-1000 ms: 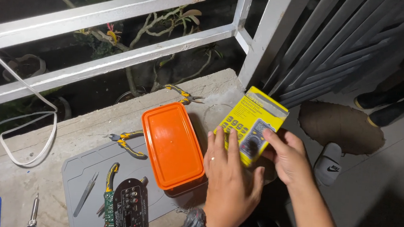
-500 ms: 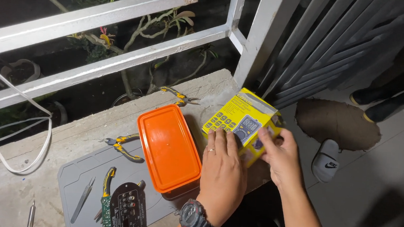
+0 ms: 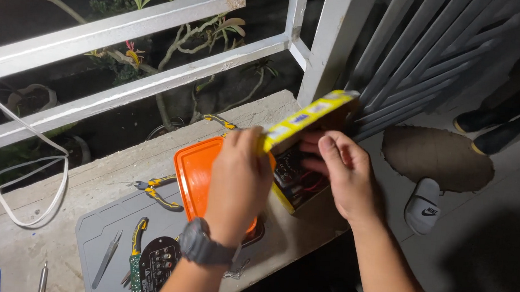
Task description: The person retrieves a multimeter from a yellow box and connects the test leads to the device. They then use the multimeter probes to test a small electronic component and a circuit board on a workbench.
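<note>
Head view: the yellow box (image 3: 312,116) sits centre frame, long axis rising toward upper right. The left hand (image 3: 240,181) has its grip closed on the lower-left edge; the right hand (image 3: 344,171) reaches in beneath, grip unclear.

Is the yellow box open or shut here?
Open: the left hand lifts the yellow box lid, showing wires inside, while the right hand reaches in.

You had one yellow cardboard box (image 3: 309,116), one orange plastic lid (image 3: 199,175), two yellow-handled pliers (image 3: 157,192), one white slipper (image 3: 423,205).
</note>
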